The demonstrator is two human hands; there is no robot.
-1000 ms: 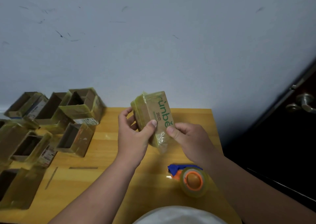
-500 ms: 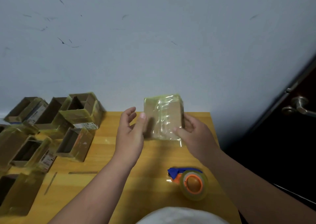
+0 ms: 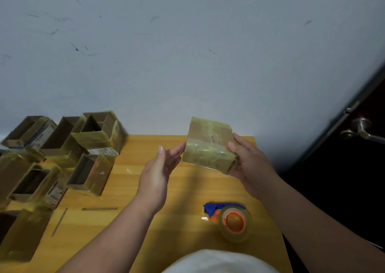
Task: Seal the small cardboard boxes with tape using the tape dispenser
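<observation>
Tape covers the small cardboard box that we grip in our right hand above the table. Our left hand hovers beside it, fingers straight, while the tape dispenser lies near us.

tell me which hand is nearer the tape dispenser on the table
Right. The right hand grips the taped box up over the table, beyond the tape dispenser. The left hand is open, farther off to the dispenser's left.

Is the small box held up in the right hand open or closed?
Closed. The small box shows flat cardboard faces wrapped in glossy tape, no gaping opening. The right hand grips it, the left hand's fingers beside it.
</observation>
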